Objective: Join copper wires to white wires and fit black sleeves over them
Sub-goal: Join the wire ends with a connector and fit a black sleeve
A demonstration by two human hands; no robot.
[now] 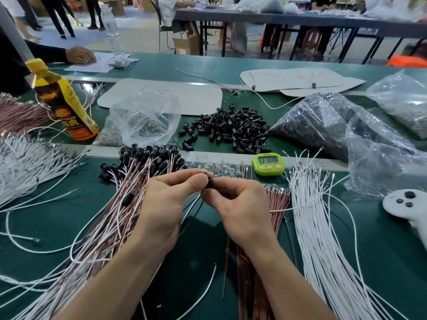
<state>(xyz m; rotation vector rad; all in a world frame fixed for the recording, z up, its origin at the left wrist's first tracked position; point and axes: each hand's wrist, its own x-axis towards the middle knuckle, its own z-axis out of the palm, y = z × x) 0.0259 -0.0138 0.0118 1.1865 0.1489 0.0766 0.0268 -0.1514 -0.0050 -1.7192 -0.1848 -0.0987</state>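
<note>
My left hand (166,204) and my right hand (240,204) meet above the green table. Between their fingertips sits a black sleeve (209,183); my right hand pinches it, and my left thumb and forefinger pinch a small part at its top, with thin wires trailing down below the hands. Under my left hand lies a heap of joined copper-and-white wires (120,204) capped with black sleeves. Loose copper wires (275,204) lie under my right hand, and loose white wires (321,227) fan out to the right. A pile of loose black sleeves (231,128) lies further back.
A green timer (268,164) stands behind my hands. A yellow bottle (62,100), plastic bags (143,121) and a large bag (335,128) sit around the back. A white controller (409,206) lies at the right. More white wires (25,167) spread at the left. Another person's hand (80,55) rests far left.
</note>
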